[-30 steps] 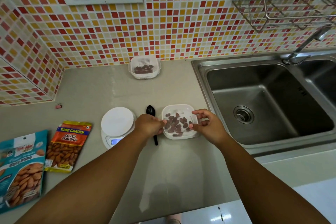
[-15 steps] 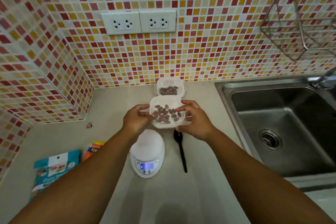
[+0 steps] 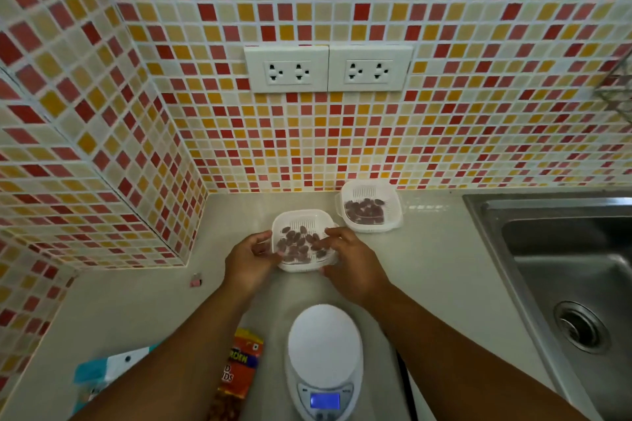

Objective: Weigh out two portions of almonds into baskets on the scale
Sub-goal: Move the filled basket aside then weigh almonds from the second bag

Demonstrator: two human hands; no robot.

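Note:
A white plastic basket (image 3: 301,219) with several almonds in it sits at the back of the counter. My left hand (image 3: 248,261) grips its left side and my right hand (image 3: 352,265) grips its right side. Just right of it, against the tiled wall, stands a second white basket (image 3: 369,188), also with almonds in it. The white digital scale (image 3: 325,349) is nearer to me, between my forearms, with nothing on its platform and its blue display lit.
An orange almond packet (image 3: 241,369) and a teal packet (image 3: 102,369) lie at the lower left. A steel sink (image 3: 561,284) fills the right side. A black spoon handle (image 3: 405,383) shows beside my right forearm. A small pink object (image 3: 195,282) lies left.
Both hands carried the almond basket from beside the sink, past the scale, to the back of the counner next to the other basket. The view has shifted left and up.

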